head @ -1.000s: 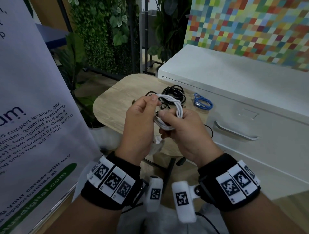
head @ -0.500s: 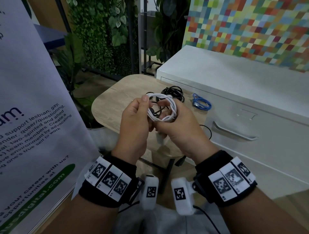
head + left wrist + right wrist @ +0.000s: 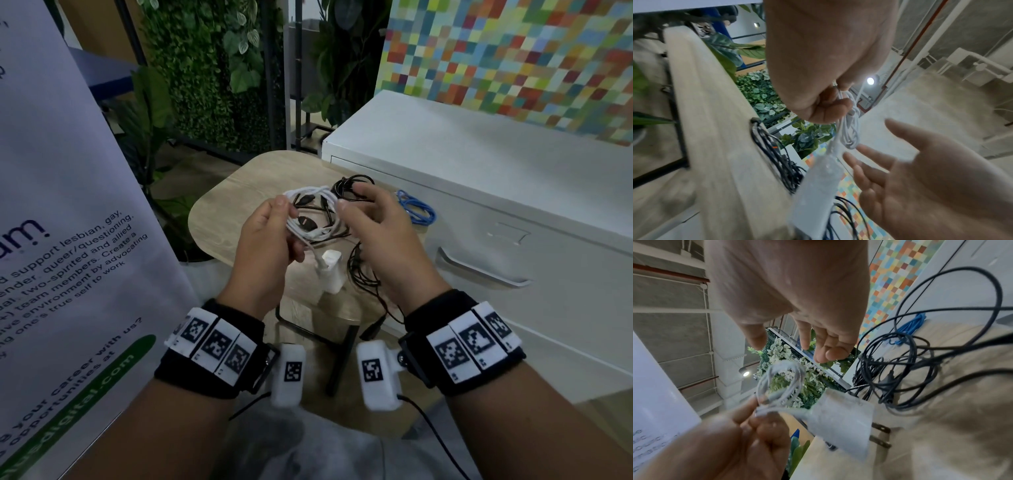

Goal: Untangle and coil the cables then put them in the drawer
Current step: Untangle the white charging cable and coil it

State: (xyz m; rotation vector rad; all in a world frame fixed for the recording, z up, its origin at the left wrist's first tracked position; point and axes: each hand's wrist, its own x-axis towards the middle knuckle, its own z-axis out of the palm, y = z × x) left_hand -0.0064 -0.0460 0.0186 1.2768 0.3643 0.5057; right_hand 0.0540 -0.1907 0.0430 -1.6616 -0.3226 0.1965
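Note:
My left hand (image 3: 274,233) pinches a coiled white cable (image 3: 310,193) above the round wooden table (image 3: 226,195). The cable's white charger plug (image 3: 330,270) dangles below the coil. My right hand (image 3: 373,226) hovers just right of the coil, fingers relaxed and apart, holding nothing. In the left wrist view the left hand's fingers (image 3: 830,107) clamp the white loops (image 3: 851,133), and the right palm (image 3: 920,178) faces them. A tangle of black cables (image 3: 352,186) lies on the table behind the hands. A small blue cable bundle (image 3: 416,209) lies at the table's right edge.
A white drawer cabinet (image 3: 479,164) stands to the right, its drawer shut, with a metal handle (image 3: 479,270). A printed banner (image 3: 68,240) stands close on the left. Plants and a dark rack are behind the table. More black cable (image 3: 363,274) hangs over the table's near edge.
My right hand has let go of the white coil and opened, drawing a little to the right. The left hand keeps the coil, and the charger plug now hangs free below.

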